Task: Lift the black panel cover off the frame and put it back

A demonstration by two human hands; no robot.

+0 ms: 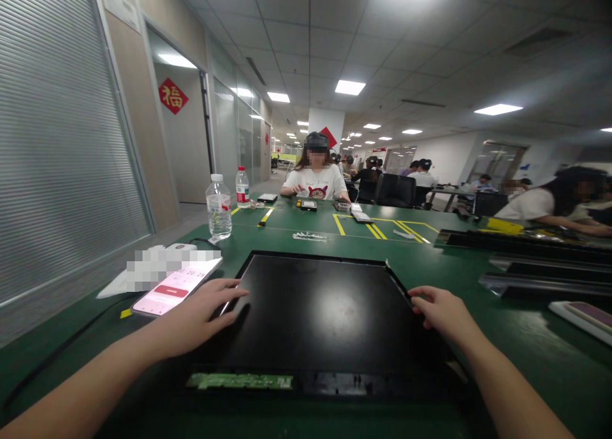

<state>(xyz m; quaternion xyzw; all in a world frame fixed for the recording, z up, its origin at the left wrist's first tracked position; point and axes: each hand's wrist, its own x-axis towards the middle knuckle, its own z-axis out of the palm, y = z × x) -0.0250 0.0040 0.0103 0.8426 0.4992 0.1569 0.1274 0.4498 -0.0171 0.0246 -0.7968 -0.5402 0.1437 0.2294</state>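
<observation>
A black flat display panel (306, 318) lies on the green table in front of me. A strip of green circuit board (239, 381) shows along its near edge. At the panel's left edge is my left hand (210, 311), its fingers stretched out and apart, the tips reaching over the rim. My right hand (442, 308) has its fingers curled in at the right edge, thumb and fingertips closed on the frame. The undersides of both hands are hidden.
A lit phone (179, 286) lies left of the panel, near a large water bottle (218, 208) and a red-capped bottle (242, 187). Black strips (549, 286) lie at right, beside another phone (586, 318). A person (315, 174) sits across the green table (258, 232).
</observation>
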